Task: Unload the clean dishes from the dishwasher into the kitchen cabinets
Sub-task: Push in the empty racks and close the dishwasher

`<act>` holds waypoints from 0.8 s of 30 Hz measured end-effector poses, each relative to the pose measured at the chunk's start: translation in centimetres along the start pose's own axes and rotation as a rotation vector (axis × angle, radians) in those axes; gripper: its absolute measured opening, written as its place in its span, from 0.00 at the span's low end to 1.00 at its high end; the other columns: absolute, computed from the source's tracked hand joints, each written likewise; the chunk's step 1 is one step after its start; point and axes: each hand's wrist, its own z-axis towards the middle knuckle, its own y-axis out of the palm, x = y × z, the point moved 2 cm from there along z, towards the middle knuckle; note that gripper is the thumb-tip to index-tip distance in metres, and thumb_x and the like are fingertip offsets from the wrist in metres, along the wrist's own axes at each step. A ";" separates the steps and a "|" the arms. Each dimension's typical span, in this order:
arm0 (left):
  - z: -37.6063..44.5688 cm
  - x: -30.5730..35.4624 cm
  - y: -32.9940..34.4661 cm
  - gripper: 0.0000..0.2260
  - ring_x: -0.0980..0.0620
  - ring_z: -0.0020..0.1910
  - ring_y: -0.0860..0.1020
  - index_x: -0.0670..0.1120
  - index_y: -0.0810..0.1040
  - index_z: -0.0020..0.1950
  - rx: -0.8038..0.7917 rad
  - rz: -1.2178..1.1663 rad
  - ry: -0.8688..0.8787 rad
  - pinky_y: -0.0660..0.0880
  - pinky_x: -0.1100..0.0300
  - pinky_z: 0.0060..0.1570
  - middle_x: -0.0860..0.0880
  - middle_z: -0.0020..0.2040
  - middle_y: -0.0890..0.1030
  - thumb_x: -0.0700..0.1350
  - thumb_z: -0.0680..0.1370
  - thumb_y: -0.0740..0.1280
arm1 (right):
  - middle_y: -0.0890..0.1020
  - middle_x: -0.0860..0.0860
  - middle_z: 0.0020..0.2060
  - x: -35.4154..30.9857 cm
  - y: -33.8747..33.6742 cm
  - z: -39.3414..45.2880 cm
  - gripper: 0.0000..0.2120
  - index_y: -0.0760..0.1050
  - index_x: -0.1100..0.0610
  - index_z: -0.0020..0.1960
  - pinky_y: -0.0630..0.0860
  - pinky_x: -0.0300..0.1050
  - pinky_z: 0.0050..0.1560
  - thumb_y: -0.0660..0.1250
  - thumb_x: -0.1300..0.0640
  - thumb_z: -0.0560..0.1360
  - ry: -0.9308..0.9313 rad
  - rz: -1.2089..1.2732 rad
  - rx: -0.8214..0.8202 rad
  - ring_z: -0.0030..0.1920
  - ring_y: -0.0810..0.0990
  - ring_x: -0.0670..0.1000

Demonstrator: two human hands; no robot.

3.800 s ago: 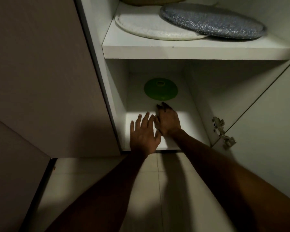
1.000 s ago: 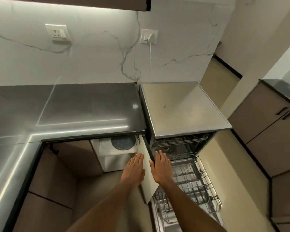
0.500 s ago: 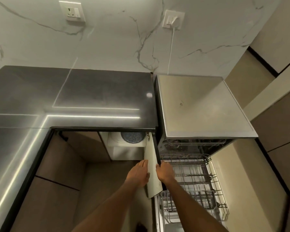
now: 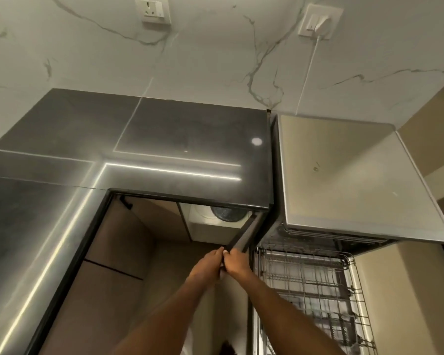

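At nine o'clock from where you stand, the dark glossy bench [image 4: 144, 139] wraps round the corner, strips of light reflected along its front edge. On the marble wall at eleven o'clock there is a socket [image 4: 153, 7].

Under the bench edge at twelve o'clock the cabinet [image 4: 210, 228] is open, and a blue speckled plate [image 4: 227, 213] lies on its top shelf, partly hidden by the bench lip.

Your left hand [image 4: 207, 265] has its fingers extended along the left face of the cabinet door [image 4: 244, 235]. The door stands edge-on to you, partly open. Your right hand [image 4: 237, 262] has its fingers wrapped round that door's edge from the other side, gripping it. The two hands meet at the door's edge, almost touching.

At two o'clock sits the dishwasher [image 4: 344, 175] with its flat silver top, and a white plug [image 4: 318, 21] is in the wall above it. Its lower wire rack [image 4: 313, 290] is pulled out at four o'clock; I cannot tell whether anything is left in it.
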 end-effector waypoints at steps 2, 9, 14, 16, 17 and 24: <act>0.3 -2.4 -2.0 0.32 0.46 0.71 0.72 0.48 0.63 0.81 0.060 -0.027 -0.030 0.75 0.51 0.66 0.47 0.75 0.70 0.40 0.78 0.70 | 0.82 0.53 0.47 -2.2 1.3 1.5 0.17 0.80 0.61 0.55 0.79 0.48 0.52 0.58 0.51 0.87 0.017 0.100 -0.052 0.48 0.82 0.54; 2.3 -7.9 -7.3 0.09 0.56 0.53 0.76 0.53 0.80 0.58 0.366 -0.076 0.037 0.77 0.57 0.55 0.55 0.54 0.77 0.45 0.80 0.65 | 0.84 0.64 0.50 -8.4 3.4 4.9 0.08 0.78 0.62 0.57 0.80 0.50 0.40 0.61 0.62 0.83 0.215 0.651 -0.064 0.42 0.84 0.59; 4.6 -9.1 -6.7 0.27 0.54 0.43 0.84 0.49 0.85 0.46 0.236 -0.417 -0.220 0.80 0.51 0.50 0.51 0.41 0.86 0.65 0.82 0.54 | 0.82 0.61 0.55 -10.2 4.0 6.2 0.21 0.76 0.62 0.62 0.84 0.52 0.46 0.68 0.46 0.81 0.315 0.930 -0.065 0.51 0.84 0.60; 5.4 -8.8 -7.3 0.38 0.46 0.55 0.83 0.47 0.85 0.60 0.172 -0.480 -0.330 0.75 0.53 0.59 0.46 0.50 0.86 0.69 0.81 0.42 | 0.79 0.60 0.65 -10.3 4.7 7.4 0.35 0.75 0.60 0.70 0.81 0.55 0.61 0.72 0.36 0.74 0.314 0.976 -0.083 0.63 0.80 0.62; 6.0 -8.8 -7.6 0.43 0.43 0.60 0.81 0.46 0.81 0.67 0.150 -0.537 -0.393 0.71 0.52 0.62 0.43 0.56 0.85 0.70 0.78 0.37 | 0.77 0.60 0.68 -10.7 4.7 7.6 0.36 0.73 0.58 0.72 0.78 0.55 0.65 0.72 0.35 0.74 0.307 1.017 -0.093 0.67 0.78 0.63; 11.4 -8.7 -7.8 0.55 0.39 0.64 0.78 0.44 0.73 0.72 0.316 -1.879 -0.725 0.75 0.46 0.66 0.42 0.68 0.78 0.86 0.64 0.52 | 0.81 0.62 0.60 -14.4 3.2 7.6 0.38 0.68 0.60 0.76 0.74 0.56 0.66 0.67 0.34 0.77 0.251 1.266 -0.145 0.59 0.81 0.62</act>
